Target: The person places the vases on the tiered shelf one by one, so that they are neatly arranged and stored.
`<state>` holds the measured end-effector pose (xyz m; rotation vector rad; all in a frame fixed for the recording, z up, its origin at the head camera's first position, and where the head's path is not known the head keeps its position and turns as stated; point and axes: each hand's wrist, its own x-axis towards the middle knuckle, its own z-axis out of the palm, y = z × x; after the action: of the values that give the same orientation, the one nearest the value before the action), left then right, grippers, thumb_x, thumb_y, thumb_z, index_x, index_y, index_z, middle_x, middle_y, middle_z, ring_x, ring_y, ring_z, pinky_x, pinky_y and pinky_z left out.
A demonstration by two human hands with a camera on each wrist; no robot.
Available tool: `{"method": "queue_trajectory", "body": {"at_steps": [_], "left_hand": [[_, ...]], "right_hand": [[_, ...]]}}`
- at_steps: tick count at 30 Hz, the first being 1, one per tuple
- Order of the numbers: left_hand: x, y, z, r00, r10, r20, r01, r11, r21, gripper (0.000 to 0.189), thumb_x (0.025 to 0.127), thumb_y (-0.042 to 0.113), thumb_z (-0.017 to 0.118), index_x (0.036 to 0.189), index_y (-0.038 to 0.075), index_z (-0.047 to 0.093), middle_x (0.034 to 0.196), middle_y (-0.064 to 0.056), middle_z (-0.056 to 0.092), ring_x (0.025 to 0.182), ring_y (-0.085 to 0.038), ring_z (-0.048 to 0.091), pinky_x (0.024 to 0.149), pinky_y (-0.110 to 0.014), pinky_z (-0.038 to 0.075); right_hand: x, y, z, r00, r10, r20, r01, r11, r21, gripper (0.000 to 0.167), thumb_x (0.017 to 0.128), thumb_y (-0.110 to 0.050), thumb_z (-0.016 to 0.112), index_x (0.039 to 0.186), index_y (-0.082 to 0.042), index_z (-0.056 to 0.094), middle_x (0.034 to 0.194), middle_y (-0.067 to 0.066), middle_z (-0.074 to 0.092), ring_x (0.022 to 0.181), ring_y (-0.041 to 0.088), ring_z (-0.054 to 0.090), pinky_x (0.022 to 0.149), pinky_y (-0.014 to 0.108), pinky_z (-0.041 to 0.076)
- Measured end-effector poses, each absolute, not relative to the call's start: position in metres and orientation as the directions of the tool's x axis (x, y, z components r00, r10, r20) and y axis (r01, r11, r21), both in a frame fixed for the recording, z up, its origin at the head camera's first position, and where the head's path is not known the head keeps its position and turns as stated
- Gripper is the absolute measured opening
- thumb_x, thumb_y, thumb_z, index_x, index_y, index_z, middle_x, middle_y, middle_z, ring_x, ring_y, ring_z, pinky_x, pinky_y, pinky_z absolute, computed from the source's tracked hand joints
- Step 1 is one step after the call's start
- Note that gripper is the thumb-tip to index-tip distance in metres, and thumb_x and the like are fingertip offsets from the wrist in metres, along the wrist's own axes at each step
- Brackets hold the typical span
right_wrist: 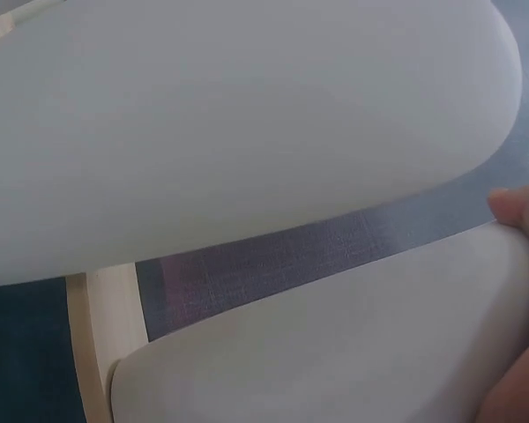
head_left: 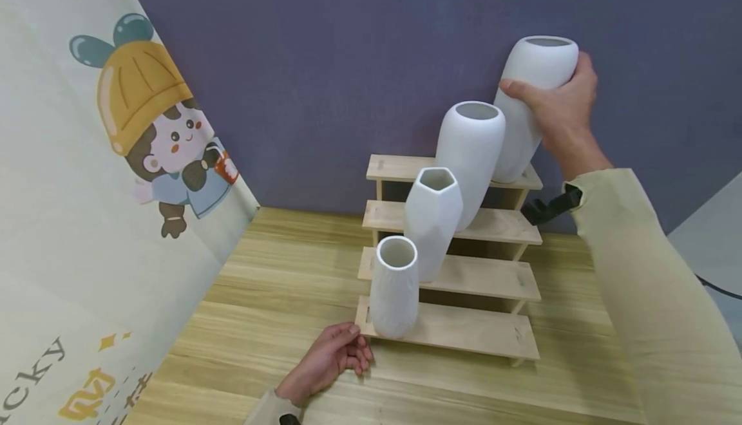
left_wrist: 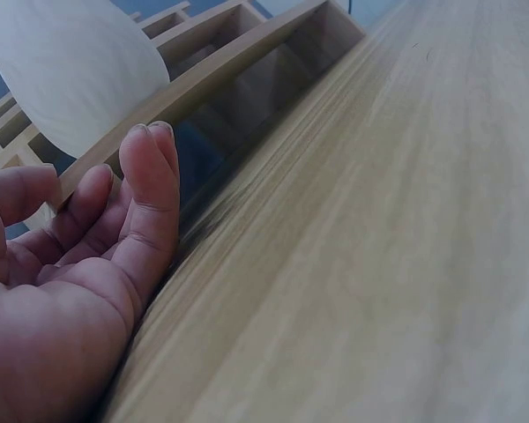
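My right hand grips the tallest-standing white vase round its upper body, thumb in front. That vase's base meets the top step of a wooden stepped display stand. At the stand's front left corner, my left hand pinches the lowest board; in the left wrist view, the thumb and a finger lie at the board's end. A smooth white vase stands on the second step down, a faceted white vase on the third. The small textured vase stands on the lowest step, beside my left hand.
The stand rests on a wood-grain tabletop against a dark blue-grey wall. On the left hangs a pale panel with a cartoon figure. The second vase is close beside the held one, with a narrow gap between them.
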<state>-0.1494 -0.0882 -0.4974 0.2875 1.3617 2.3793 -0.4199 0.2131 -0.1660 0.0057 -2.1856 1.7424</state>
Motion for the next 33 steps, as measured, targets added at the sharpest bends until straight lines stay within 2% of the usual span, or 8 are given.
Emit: {"method": "queue_trajectory", "body": {"at_steps": [15, 24, 27, 33], "left_hand": [[-0.149, -0.088, -0.498, -0.908, 0.420, -0.013, -0.219, -0.448, 0.867, 0.031, 0.110, 0.018, 0.033, 0.096, 0.012, 0.060, 0.091, 0.002, 0.074, 0.079, -0.006, 0.070, 0.067, -0.019, 0.059], [-0.149, -0.088, -0.497, -0.908, 0.419, -0.010, -0.217, -0.449, 0.867, 0.030, 0.110, 0.017, 0.033, 0.097, 0.011, 0.060, 0.091, 0.002, 0.074, 0.079, -0.006, 0.070, 0.067, -0.019, 0.059], [-0.148, -0.088, -0.497, -0.909, 0.417, -0.011, -0.217, -0.449, 0.867, 0.031, 0.110, 0.017, 0.033, 0.096, 0.012, 0.060, 0.091, 0.002, 0.074, 0.079, -0.006, 0.070, 0.067, -0.019, 0.059], [-0.147, -0.088, -0.497, -0.909, 0.417, -0.024, -0.227, -0.446, 0.866, 0.031, 0.110, 0.018, 0.033, 0.096, 0.012, 0.060, 0.090, 0.002, 0.074, 0.079, -0.006, 0.070, 0.067, -0.019, 0.059]], "right_hand": [[-0.419, 0.220, -0.170, -0.951, 0.152, 0.269, -0.230, 0.238, -0.944, 0.083, 0.078, -0.028, 0.084, 0.145, -0.032, 0.035, 0.128, -0.014, 0.044, 0.117, 0.009, 0.047, 0.105, 0.037, 0.045], [-0.417, 0.225, -0.177, -0.946, 0.092, 0.310, -0.284, 0.223, -0.933, 0.082, 0.077, -0.024, 0.084, 0.143, -0.028, 0.035, 0.125, -0.013, 0.045, 0.113, 0.009, 0.047, 0.098, 0.032, 0.044], [-0.416, 0.227, -0.179, -0.944, 0.075, 0.320, -0.302, 0.191, -0.934, 0.082, 0.077, -0.022, 0.085, 0.143, -0.026, 0.036, 0.126, -0.013, 0.046, 0.114, 0.009, 0.047, 0.099, 0.032, 0.043], [-0.414, 0.231, -0.181, -0.950, 0.045, 0.308, -0.298, 0.160, -0.941, 0.084, 0.079, -0.021, 0.084, 0.144, -0.026, 0.032, 0.132, -0.011, 0.044, 0.121, 0.011, 0.045, 0.114, 0.040, 0.039]]}}
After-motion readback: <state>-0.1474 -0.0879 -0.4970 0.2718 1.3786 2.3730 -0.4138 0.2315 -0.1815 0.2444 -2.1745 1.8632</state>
